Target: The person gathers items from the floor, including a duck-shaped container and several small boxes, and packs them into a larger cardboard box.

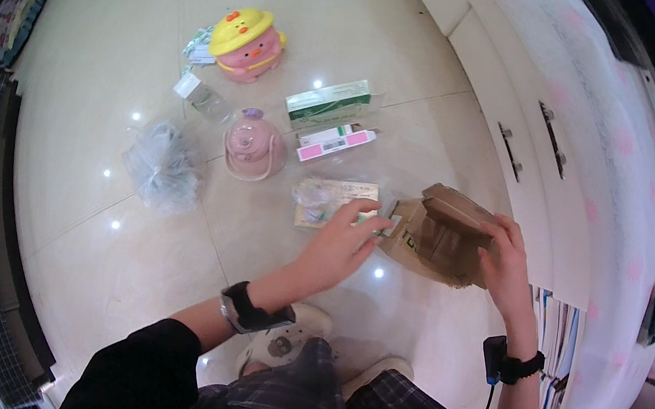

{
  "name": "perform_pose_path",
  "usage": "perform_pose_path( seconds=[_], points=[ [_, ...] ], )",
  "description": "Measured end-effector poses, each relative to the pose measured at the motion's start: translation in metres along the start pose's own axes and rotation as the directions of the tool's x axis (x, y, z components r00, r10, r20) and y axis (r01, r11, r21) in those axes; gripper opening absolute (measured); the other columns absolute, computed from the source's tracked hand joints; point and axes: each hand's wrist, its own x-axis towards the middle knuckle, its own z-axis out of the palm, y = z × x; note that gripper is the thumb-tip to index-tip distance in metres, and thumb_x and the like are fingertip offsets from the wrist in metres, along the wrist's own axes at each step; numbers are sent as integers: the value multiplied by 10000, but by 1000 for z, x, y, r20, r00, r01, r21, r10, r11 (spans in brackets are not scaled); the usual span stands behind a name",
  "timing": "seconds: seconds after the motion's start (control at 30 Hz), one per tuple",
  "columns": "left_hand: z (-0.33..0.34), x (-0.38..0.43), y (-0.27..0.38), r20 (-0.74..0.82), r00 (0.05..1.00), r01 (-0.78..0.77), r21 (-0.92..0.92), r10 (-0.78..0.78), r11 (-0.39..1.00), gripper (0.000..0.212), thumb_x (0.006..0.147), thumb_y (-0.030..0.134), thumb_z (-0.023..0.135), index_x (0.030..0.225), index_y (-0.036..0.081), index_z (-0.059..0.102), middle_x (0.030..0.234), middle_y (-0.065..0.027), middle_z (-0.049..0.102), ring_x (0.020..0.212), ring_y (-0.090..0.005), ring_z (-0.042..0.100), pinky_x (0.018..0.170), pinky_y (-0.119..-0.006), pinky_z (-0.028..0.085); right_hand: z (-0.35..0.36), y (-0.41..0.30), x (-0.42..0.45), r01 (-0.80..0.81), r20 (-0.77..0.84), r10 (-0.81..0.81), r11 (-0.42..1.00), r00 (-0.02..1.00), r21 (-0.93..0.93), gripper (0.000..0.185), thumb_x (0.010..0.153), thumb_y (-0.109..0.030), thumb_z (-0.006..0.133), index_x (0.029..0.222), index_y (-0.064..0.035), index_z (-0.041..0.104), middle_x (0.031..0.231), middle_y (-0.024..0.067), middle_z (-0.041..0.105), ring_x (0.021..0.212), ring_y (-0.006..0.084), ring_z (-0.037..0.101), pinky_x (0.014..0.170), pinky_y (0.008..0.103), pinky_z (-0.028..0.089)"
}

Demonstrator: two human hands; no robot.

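Observation:
An opened cardboard box (445,240) lies before me on the tiled floor, its hollow inside showing. My right hand (505,260) grips its right edge, thumb at the inside and fingers over the top flap. Close to the box's left side is my left hand (355,235), fingers apart and nothing held; whether a fingertip touches the cardboard I cannot tell. Partly behind that hand lies a flat yellowish packet (356,191) with a small clear plastic bag (311,192) on it.
Farther off are a pink-and-white carton (335,144), a green-and-white box (328,104), a pink lidded bottle (255,150), a clear bottle with white cap (202,96), a pink figurine in a yellow hat (247,45) and a bundled plastic bag (163,167). White drawers (513,105) flank the right.

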Motion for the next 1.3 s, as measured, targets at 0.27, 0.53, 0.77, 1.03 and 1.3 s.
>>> perform_pose_path(
  seconds=[0.27,0.53,0.77,1.03,1.3],
  points=[
    [71,51,4,285,884,-463,433,370,773,254,772,114,629,1010,40,580,1259,-173,465,1198,-369,414,987,-472,361,19,9,-45,-139,375,99,987,922,83,199,859,-128,571,1021,-13,580,1005,173,585,923,364,578,822,411,479],
    [79,52,-16,242,953,-255,322,181,912,231,770,47,597,999,17,591,1267,-169,466,1181,-381,397,986,-443,377,55,-2,-39,-200,568,86,970,819,141,406,875,-310,579,1115,16,545,1057,223,584,973,386,572,854,444,460],
    [55,30,-3,155,969,-215,135,194,967,295,761,-8,589,1050,48,606,1235,-137,512,1076,-328,486,924,-397,433,76,-6,-44,-240,641,39,943,767,231,475,829,-253,606,1192,20,470,1110,239,562,1006,388,566,865,436,463],
    [15,14,11,14,1000,-27,22,27,999,353,864,26,555,1216,40,527,1282,-143,505,1156,-319,501,971,-380,411,40,7,-37,-253,400,134,932,906,259,545,790,-99,556,1295,-7,373,1208,211,511,1084,384,525,904,430,447],
    [13,14,37,167,985,-40,-20,43,999,511,928,164,502,1391,36,329,1439,-164,349,1320,-319,354,1075,-388,295,15,-32,-23,-195,313,94,931,945,308,587,765,-64,568,1311,7,364,1152,196,510,1041,382,530,910,414,434]
  ],
)
